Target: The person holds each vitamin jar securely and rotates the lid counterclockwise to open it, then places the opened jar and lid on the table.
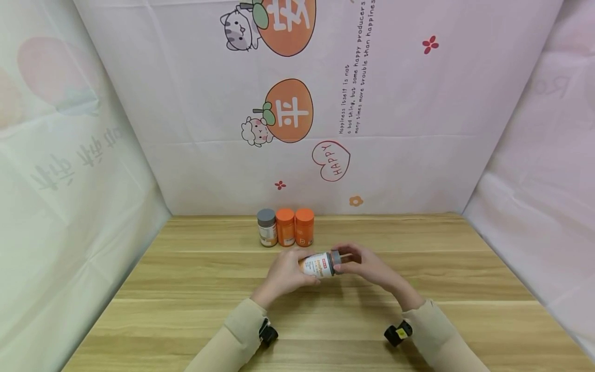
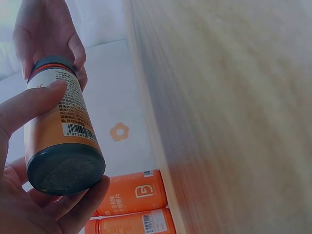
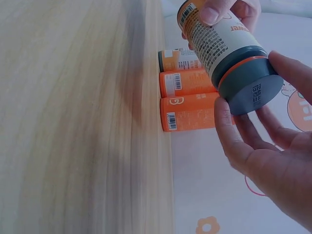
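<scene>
A supplement bottle (image 1: pixel 317 265) with a white and orange label is held tilted on its side above the table. My left hand (image 1: pixel 285 271) grips its body, with the thumb across the label and the fingers around the other side. My right hand (image 1: pixel 372 267) pinches the dark grey-green cap (image 3: pixel 253 87) between thumb and fingertips. An orange ring (image 3: pixel 241 66) shows between cap and body in the right wrist view. From the left wrist view, the bottle's dark base (image 2: pixel 68 170) faces the camera and a barcode (image 2: pixel 78 130) sits just above it.
Behind the hands, near the back wall, stand a grey-capped bottle (image 1: pixel 267 228) and two orange bottles, one in the middle (image 1: pixel 285 227) and one at the right (image 1: pixel 304 227), side by side. The wooden table (image 1: pixel 195 289) is bordered by white printed cloth (image 1: pixel 395 155).
</scene>
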Demonstrator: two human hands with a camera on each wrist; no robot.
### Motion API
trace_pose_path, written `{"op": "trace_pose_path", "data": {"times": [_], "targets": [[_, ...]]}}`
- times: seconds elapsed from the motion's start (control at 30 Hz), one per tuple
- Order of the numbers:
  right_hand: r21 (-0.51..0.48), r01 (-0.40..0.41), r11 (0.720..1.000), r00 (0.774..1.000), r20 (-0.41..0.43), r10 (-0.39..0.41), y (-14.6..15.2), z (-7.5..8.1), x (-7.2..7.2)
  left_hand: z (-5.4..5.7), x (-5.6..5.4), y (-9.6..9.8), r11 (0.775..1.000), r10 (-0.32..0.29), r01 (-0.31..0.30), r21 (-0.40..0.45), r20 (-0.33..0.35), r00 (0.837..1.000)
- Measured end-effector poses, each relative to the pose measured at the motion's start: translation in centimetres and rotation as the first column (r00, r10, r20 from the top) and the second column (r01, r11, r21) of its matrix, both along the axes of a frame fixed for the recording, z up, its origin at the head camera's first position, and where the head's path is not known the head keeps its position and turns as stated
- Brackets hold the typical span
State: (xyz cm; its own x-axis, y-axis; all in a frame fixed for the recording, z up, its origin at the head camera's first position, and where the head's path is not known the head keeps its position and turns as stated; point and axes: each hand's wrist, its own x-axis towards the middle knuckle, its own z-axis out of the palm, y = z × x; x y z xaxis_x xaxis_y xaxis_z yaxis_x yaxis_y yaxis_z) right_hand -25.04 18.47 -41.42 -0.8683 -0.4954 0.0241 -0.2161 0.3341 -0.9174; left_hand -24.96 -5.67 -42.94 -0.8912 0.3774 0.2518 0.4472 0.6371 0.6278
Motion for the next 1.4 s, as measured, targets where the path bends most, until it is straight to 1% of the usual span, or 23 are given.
{"op": "trace_pose_path", "data": {"times": [0.17, 0.33, 0.53, 0.63, 0.83, 0.97, 1.1, 1.2, 1.33, 1.4], "targets": [[-0.036, -0.008, 0.999, 0.998, -0.056, 0.006, 0.2, -0.3, -0.1, 0.0, 0.0, 0.0, 1.0, 0.0, 0.0, 0.003, -0.01, 1.0], [-0.11, -0.041, 0.993, 0.996, -0.084, 0.032, 0.3, -0.6, -0.3, 0.1, 0.0, 0.0, 1.0, 0.003, -0.003, 0.01, -0.011, 1.0], [-0.15, -0.07, 0.986, 0.993, -0.109, 0.054, 0.4, -0.8, -0.4, 0.2, 0.1, 0.1, 1.0, 0.008, -0.008, -0.008, -0.026, 1.0], [-0.154, -0.077, 0.985, 0.991, -0.121, 0.059, 0.4, -0.9, -0.4, 0.3, 0.1, 0.1, 1.0, 0.008, -0.008, -0.009, -0.026, 1.0], [-0.126, -0.068, 0.99, 0.986, -0.157, 0.048, 0.5, -1.0, -0.4, 0.2, 0.1, 0.0, 1.0, 0.003, -0.004, -0.003, -0.025, 1.0], [-0.124, -0.056, 0.991, 0.988, -0.15, 0.037, 0.5, -1.0, -0.4, 0.2, 0.1, 0.1, 1.0, 0.003, -0.003, -0.001, -0.026, 1.0], [-0.068, -0.003, 0.998, 0.991, -0.131, -0.006, 0.4, -0.8, -0.3, 0.2, 0.1, 0.0, 1.0, -0.001, 0.001, -0.004, -0.034, 0.999], [-0.038, 0.027, 0.999, 0.995, -0.099, -0.03, 0.2, -0.5, -0.2, 0.1, 0.0, 0.1, 1.0, -0.007, 0.006, -0.006, -0.041, 0.999], [-0.042, 0.033, 0.999, 0.998, -0.049, -0.036, -0.2, -0.3, -0.4, 0.1, 0.0, 0.1, 1.0, -0.008, 0.007, -0.011, -0.048, 0.999], [-0.015, 0.044, 0.999, 0.998, -0.036, -0.045, -0.3, -0.2, -0.4, 0.1, 0.0, 0.1, 1.0, -0.006, 0.005, -0.012, -0.052, 0.999]]}}
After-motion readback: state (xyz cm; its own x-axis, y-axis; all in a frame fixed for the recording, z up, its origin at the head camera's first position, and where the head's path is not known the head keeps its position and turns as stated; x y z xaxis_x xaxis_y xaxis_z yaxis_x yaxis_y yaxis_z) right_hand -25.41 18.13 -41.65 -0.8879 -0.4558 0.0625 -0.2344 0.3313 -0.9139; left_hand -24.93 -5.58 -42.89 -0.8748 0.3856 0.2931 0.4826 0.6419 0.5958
